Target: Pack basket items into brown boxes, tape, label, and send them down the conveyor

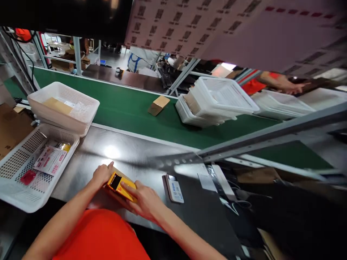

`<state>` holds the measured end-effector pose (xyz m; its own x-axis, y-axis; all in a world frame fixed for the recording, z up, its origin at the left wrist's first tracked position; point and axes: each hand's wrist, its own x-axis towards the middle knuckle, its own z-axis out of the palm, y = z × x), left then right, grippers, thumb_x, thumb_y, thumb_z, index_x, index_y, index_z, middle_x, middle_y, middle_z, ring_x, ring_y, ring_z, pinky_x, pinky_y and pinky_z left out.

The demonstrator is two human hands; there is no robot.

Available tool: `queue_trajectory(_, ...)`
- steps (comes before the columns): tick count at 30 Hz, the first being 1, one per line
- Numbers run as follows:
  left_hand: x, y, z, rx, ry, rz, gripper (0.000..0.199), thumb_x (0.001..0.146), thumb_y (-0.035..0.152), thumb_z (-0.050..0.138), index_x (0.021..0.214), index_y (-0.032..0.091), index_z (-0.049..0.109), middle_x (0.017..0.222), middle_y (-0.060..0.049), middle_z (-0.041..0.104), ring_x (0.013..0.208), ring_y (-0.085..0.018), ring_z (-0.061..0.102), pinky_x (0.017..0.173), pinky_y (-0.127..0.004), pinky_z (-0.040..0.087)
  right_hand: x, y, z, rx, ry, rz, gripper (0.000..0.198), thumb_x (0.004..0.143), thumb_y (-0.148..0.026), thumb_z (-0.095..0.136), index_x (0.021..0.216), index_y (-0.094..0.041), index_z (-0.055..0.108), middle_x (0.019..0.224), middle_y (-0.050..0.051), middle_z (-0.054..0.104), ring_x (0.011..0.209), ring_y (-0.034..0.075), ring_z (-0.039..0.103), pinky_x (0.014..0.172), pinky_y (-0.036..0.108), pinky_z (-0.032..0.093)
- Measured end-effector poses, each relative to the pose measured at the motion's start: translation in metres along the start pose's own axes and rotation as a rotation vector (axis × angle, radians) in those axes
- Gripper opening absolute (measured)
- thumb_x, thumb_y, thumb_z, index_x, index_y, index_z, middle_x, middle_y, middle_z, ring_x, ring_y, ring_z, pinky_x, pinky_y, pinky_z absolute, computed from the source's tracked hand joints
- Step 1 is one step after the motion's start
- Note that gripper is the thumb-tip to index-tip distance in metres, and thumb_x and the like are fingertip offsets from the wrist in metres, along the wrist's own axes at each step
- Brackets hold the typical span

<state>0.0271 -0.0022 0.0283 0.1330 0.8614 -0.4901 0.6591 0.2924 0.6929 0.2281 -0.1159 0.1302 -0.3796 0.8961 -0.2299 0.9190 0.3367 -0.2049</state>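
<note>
- Red shirt (103,238): at the near edge of the steel bench (135,153), left of its middle.
- Right hand (148,200): closed around the right end of a yellow item (124,192) with a dark panel, one finger along its top face.
- Left hand (101,175): fingers curled closed at the left end of a brown carton (118,199); whether they also press the yellow item cannot be told.
- Work in hand: yellow item and carton are held together just inside the near edge of the bench. Whether the item sits in the carton or on it is unclear. Judged status: mid-operation, with neither piece released.
- Phone (175,188): right of the hands, at the left edge of the black mat (202,213).
- Perforated basket (58,195): at the left end of the bench. A pink-and-white packet (50,160) and a red piece (28,177) lie inside, apart from both hands; if they belong to this work, their handling appears outstanding.
- Green belt (121,108): runs beyond the far edge of the bench. A small carton (158,105) rests on it, probably a finished unit, though its contents are hidden.
- Basket stack (227,97): on the belt, right of the small carton.
</note>
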Motion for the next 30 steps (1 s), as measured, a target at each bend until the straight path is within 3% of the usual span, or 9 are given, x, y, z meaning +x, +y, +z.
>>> queue_trajectory(2,-0.003,0.002,-0.004,0.109,0.013,-0.008,0.074,0.101,0.071,0.033,0.097,0.011,0.077,0.119,-0.033,0.074,0.124,-0.044,0.067,0.105,-0.049,0.047,-0.023,0.016,-0.007,0.008,-0.029,0.011,0.061,0.088,-0.035,0.070,0.148,-0.042,0.061,0.097,0.007,0.069,0.067,0.021,0.064,0.061,0.031,0.042)
queue_trajectory(5,-0.004,0.006,-0.009,0.224,0.023,-0.007,0.081,0.101,0.073,0.028,0.093,0.010,0.078,0.115,-0.034,0.075,0.120,-0.044,0.070,0.102,-0.049,0.049,-0.088,0.059,-0.007,0.033,-0.080,0.051,0.059,0.089,-0.033,0.067,0.147,-0.043,0.062,0.095,0.009,0.070,0.066,0.022,0.065,0.059,0.034,0.042)
queue_trajectory(9,-0.004,0.013,-0.009,0.317,0.046,0.022,0.080,0.103,0.070,0.025,0.090,0.012,0.078,0.110,-0.030,0.078,0.114,-0.041,0.073,0.096,-0.043,0.051,-0.187,0.111,0.014,0.075,-0.064,0.120,0.055,0.088,-0.027,0.065,0.142,-0.036,0.068,0.095,0.012,0.070,0.067,0.022,0.066,0.058,0.036,0.042)
queue_trajectory(12,-0.005,0.019,-0.007,0.411,0.023,0.038,0.083,0.104,0.068,0.018,0.088,0.012,0.078,0.106,-0.030,0.079,0.109,-0.041,0.075,0.089,-0.042,0.053,-0.220,0.124,0.033,0.047,-0.034,0.121,0.063,0.082,-0.021,0.063,0.143,-0.033,0.066,0.095,0.010,0.067,0.068,0.023,0.065,0.058,0.034,0.041)
queue_trajectory(15,-0.004,0.021,-0.006,0.468,0.003,0.055,0.086,0.104,0.067,0.014,0.088,0.013,0.078,0.104,-0.028,0.079,0.107,-0.041,0.075,0.087,-0.042,0.053,-0.212,0.124,0.043,0.014,-0.091,0.142,0.066,0.082,-0.020,0.064,0.147,-0.036,0.063,0.096,0.008,0.064,0.071,0.021,0.065,0.060,0.031,0.040)
queue_trajectory(18,-0.003,0.020,-0.006,0.492,0.016,0.067,0.086,0.103,0.067,0.012,0.086,0.014,0.078,0.102,-0.028,0.079,0.107,-0.042,0.075,0.086,-0.043,0.053,-0.183,0.118,0.052,0.076,-0.130,0.203,0.068,0.080,-0.019,0.068,0.145,-0.040,0.063,0.097,0.005,0.063,0.076,0.021,0.066,0.064,0.028,0.041)
queue_trajectory(26,-0.005,0.027,-0.004,0.461,0.065,0.034,0.084,0.100,0.068,0.013,0.074,0.016,0.074,0.100,-0.030,0.079,0.103,-0.045,0.075,0.085,-0.047,0.054,-0.110,0.091,0.089,0.250,-0.071,0.279,0.062,0.083,-0.019,0.066,0.141,-0.040,0.068,0.105,0.010,0.071,0.092,0.026,0.070,0.076,0.030,0.049)
queue_trajectory(30,-0.005,0.029,-0.005,0.437,0.086,0.065,0.079,0.100,0.066,0.016,0.065,0.019,0.069,0.092,-0.029,0.079,0.097,-0.044,0.076,0.083,-0.045,0.055,-0.099,0.101,0.105,0.529,-0.056,0.367,0.061,0.074,-0.018,0.068,0.132,-0.034,0.076,0.099,0.006,0.078,0.087,0.025,0.071,0.076,0.030,0.051)
